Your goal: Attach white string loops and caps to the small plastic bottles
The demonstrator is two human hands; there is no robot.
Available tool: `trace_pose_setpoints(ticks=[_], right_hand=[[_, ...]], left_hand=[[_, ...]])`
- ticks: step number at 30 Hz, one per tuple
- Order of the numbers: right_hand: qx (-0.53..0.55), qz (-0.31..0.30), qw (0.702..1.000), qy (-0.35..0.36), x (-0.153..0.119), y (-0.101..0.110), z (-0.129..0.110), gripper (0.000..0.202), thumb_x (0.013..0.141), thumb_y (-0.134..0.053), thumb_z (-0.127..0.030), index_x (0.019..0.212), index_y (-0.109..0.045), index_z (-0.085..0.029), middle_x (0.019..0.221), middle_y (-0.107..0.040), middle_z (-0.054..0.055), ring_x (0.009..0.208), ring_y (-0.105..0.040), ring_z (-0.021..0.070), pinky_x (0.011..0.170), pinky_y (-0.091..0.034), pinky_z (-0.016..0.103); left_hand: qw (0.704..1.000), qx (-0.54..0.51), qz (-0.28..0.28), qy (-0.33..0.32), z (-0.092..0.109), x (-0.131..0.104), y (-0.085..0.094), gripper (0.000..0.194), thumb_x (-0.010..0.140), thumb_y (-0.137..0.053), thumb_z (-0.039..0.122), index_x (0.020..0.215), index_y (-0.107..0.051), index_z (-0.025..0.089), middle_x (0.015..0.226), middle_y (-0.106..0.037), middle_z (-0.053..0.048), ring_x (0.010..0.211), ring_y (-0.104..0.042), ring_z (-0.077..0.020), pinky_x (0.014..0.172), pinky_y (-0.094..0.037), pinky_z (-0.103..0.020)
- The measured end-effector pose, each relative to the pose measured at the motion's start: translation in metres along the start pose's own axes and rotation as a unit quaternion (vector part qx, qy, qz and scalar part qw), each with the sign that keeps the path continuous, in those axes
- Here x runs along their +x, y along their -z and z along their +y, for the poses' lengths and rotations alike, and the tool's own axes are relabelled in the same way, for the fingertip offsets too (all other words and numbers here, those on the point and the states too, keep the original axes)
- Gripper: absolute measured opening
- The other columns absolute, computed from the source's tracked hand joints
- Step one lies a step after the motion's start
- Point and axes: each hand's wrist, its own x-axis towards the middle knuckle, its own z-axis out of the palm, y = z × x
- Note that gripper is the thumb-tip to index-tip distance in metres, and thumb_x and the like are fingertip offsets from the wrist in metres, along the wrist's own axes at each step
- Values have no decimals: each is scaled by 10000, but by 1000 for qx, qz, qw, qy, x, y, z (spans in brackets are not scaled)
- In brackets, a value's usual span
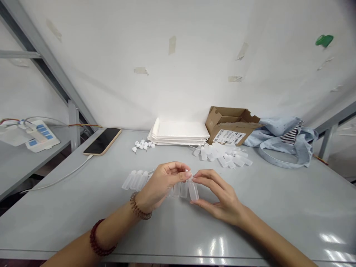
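A small translucent plastic bottle (193,191) stands slightly tilted between my hands at the middle of the table. My right hand (221,194) holds it, fingers at the neck and thumb near the base. The thumb and fingertips of my left hand (164,181) are closed on the white cap (188,173) at its top; the fingers partly hide the cap. Beside it lie similar bottles (183,190) in a row, partly covered by my left hand, and the row's capped bottles (136,180) show left of my wrist. Loose white caps (143,145) lie further back.
A heap of similar bottles (225,154) lies right of centre, before an open cardboard box (232,126). Stacked white envelopes or sheets (180,131) lean by the wall. A charging phone (102,141) with cable is at left, light-blue cloth (286,142) at right.
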Motion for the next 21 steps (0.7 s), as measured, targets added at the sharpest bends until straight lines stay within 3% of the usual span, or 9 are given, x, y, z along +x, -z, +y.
trace_pose_setpoints(ticks=[6,12,17,21], right_hand=[[-6,-15,1000,11,0,-1,0,412,823,-614,-233,1214,-492,-194,1074,-542,126,983,-576,218,789,-538,352],[-46,-4,999,27,3,0,-3,257,840,-597,-219,1091,-548,-198,944,-546,91,818,-565,172,678,-523,307],[-99,-58,992,45,1,-2,-5,191,879,-474,-145,1030,-590,-166,803,-565,67,637,-514,136,559,-459,259],[-68,-86,994,27,0,-5,-5,244,856,-405,-104,994,-600,-156,770,-521,61,598,-464,132,514,-413,242]], left_hand=[[999,34,-3,14,0,0,3,202,690,-733,325,825,-694,180,847,-640,-27,809,-565,-155,803,-438,-307],[999,36,5,11,4,0,5,171,688,-740,307,806,-706,189,814,-638,-10,802,-554,-138,802,-432,-285],[999,34,15,12,7,0,6,150,685,-743,276,797,-708,182,819,-638,-11,800,-555,-134,798,-434,-280],[999,43,10,6,8,-1,6,170,685,-747,277,821,-702,186,823,-637,-10,826,-563,-139,811,-444,-281]])
